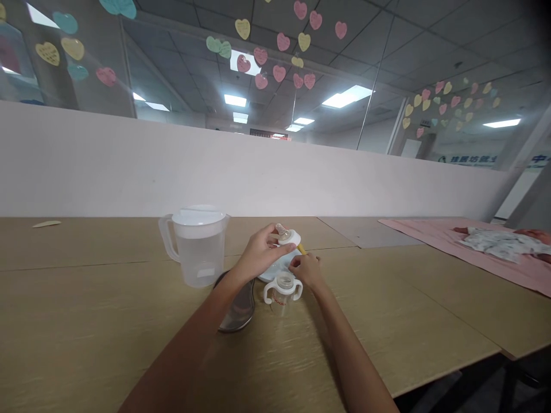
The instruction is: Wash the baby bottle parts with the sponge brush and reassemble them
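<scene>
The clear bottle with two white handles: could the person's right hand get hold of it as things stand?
Probably yes. The right hand is close to the clear bottle, with nothing visible between them, though it may need to release the yellow stick it seems to hold.

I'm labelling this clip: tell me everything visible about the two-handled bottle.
The bottle looks clear, glass or plastic, with red print, a white collar and two white side handles. Its mouth is open, uncapped. It stands upright on the table, right of the metal-looking tray; the right hand is close by, contact unclear.
</scene>
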A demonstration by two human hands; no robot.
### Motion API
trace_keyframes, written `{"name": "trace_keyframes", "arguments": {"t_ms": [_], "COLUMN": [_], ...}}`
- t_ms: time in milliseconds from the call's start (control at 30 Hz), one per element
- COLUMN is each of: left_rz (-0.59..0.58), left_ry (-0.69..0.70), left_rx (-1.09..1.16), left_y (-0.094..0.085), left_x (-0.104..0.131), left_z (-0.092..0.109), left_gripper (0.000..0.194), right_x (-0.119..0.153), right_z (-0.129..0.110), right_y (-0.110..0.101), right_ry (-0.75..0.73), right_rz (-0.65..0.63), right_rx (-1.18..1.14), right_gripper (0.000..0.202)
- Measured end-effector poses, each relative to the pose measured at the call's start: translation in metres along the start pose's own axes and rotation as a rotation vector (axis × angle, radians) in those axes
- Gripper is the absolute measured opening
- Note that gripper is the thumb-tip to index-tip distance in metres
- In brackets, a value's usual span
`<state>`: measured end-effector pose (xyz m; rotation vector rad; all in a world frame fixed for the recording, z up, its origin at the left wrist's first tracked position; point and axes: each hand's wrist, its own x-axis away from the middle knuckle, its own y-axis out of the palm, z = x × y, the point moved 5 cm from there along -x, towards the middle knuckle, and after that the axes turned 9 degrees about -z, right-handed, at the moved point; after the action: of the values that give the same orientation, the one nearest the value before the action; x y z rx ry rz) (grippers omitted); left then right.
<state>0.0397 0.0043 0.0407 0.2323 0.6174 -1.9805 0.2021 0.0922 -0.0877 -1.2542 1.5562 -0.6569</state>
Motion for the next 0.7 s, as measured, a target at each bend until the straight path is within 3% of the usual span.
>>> {"name": "trace_keyframes", "arguments": {"t_ms": [533,633,700], "left_rz": [0.037,0.036,0.040], "left_ry": [-0.041,-0.040,-0.035], "left_rx": [-0.223,-0.257,-0.304], "left_y": [-0.002,-0.003,-0.003], "left_x": [-0.006,-0.006,-0.006], "left_z": [-0.022,-0.023,-0.023], "left_gripper": [0.031,0.029,0.028], "right_x": [0.001,0.003,0.004], "right_z": [0.000,0.000,-0.002], "right_y": [0.001,-0.010,-0.018], "right_ry": [-0.023,-0.014,-0.037], "right_rz": [0.011,0.103,0.129], "right_rx": [-0.077,-0.223,-0.456], "right_gripper": [0.009,0.014,0.025]}}
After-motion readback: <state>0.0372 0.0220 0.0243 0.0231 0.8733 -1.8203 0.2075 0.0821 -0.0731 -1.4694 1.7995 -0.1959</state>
